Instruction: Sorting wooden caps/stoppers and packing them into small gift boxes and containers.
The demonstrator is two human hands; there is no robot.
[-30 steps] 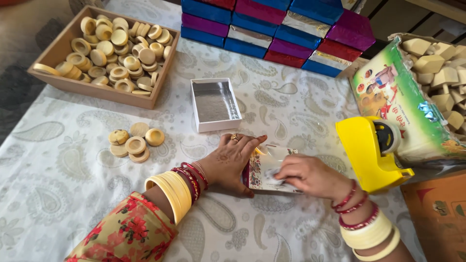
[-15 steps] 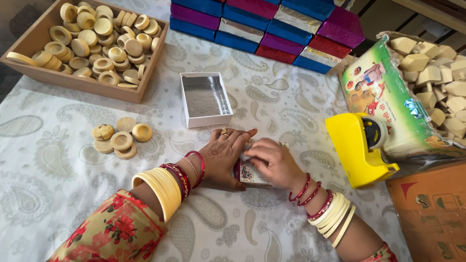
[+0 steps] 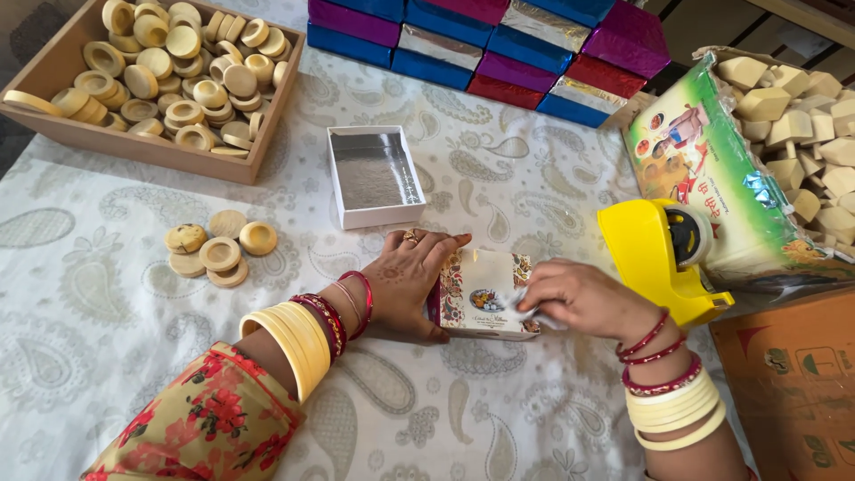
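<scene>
A small decorated gift box with a floral print lies on the patterned tablecloth. My left hand rests flat against the box's left side and steadies it. My right hand presses on the box's right end, fingers pinching what looks like a strip of clear tape. Just behind the box stands an open white box tray with a silver lining, nothing in it.
A yellow tape dispenser sits right of my hands. Several loose wooden discs lie at the left. A wooden tray of wooden rings is far left. Stacked foil boxes line the back; a printed bag of wooden blocks is at right.
Both hands have stayed on the gift box. It now lies flatter on the cloth, my right hand having shifted over its right end.
</scene>
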